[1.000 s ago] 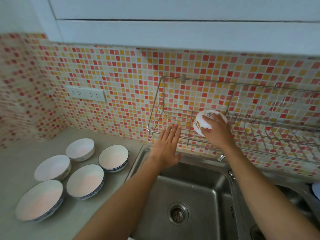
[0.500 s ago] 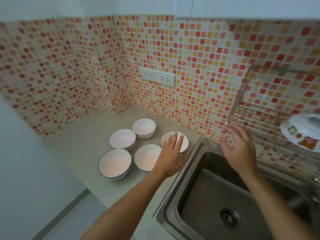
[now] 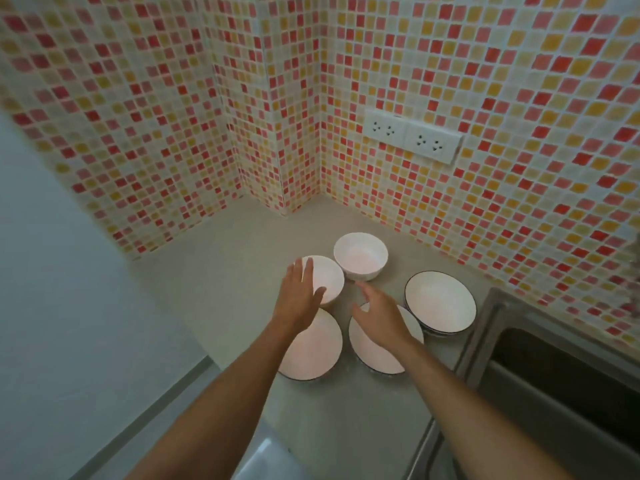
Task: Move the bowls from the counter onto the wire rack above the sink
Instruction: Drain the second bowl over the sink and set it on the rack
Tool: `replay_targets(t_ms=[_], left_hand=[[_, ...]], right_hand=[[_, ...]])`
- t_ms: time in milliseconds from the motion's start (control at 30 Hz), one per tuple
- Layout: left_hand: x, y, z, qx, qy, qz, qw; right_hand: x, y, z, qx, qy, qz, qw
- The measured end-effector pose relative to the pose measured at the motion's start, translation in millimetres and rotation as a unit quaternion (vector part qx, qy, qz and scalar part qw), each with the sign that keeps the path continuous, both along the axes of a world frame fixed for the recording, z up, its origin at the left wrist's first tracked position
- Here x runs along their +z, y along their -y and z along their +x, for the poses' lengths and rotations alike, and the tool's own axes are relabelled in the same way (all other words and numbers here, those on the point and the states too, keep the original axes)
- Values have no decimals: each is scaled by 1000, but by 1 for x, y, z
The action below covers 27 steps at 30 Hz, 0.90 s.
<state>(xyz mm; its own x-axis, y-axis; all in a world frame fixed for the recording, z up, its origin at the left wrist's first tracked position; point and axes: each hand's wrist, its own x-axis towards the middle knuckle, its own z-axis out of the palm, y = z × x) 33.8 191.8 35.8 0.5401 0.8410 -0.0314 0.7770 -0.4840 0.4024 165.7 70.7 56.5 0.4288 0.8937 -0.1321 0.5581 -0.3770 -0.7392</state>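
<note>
Several white bowls stand on the grey counter [image 3: 214, 282]. A small plain bowl [image 3: 360, 255] is at the back, and a second small bowl [image 3: 330, 280] sits to its left. Three wider dark-rimmed bowls lie nearer: one at the left [image 3: 313, 351], one in the middle [image 3: 372, 351], one at the right [image 3: 440, 303]. My left hand [image 3: 300, 295] hovers flat, fingers apart, over the left small bowl. My right hand [image 3: 379, 315] is spread above the middle wide bowl. Neither hand holds anything. The wire rack is out of view.
The steel sink [image 3: 554, 386] lies at the lower right, its rim next to the bowls. Mosaic tiled walls meet in a corner behind the counter, with a double white socket [image 3: 412, 138] on the right wall. The counter's front edge runs along the lower left.
My right hand let go of the patterned bowl on the rack and came left over the counter bowls. My left hand moved from the sink edge to the far-left small bowl. The view swung left.
</note>
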Motion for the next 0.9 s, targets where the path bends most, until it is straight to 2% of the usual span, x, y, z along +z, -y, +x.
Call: replay_targets(t_ms=[100, 233, 300, 433, 567, 733, 833, 900], left_hand=[[-15, -31, -5, 36, 21, -69, 997], [-36, -61, -8, 79, 31, -154, 984], [-43, -72, -5, 105, 38, -185, 976], [-49, -83, -1, 146, 33, -219, 964], [-53, -84, 1, 142, 31, -195, 970], [-29, -85, 4, 147, 52, -140, 978], [-7, -82, 6, 114, 68, -111, 985], [9, -71, 14, 79, 83, -102, 988]], right_hand=[[-16, -34, -6, -25, -71, -17, 997], [-35, -69, -7, -55, -94, -77, 991], [-42, -82, -6, -60, -105, -109, 987], [-53, -93, -4, -110, -196, -128, 966], [-55, -94, -2, -119, -226, -104, 961], [-37, -85, 4, -140, -280, -36, 949], [-25, -72, 14, -176, -336, 9, 925], [-18, -57, 20, -188, -400, 28, 897]])
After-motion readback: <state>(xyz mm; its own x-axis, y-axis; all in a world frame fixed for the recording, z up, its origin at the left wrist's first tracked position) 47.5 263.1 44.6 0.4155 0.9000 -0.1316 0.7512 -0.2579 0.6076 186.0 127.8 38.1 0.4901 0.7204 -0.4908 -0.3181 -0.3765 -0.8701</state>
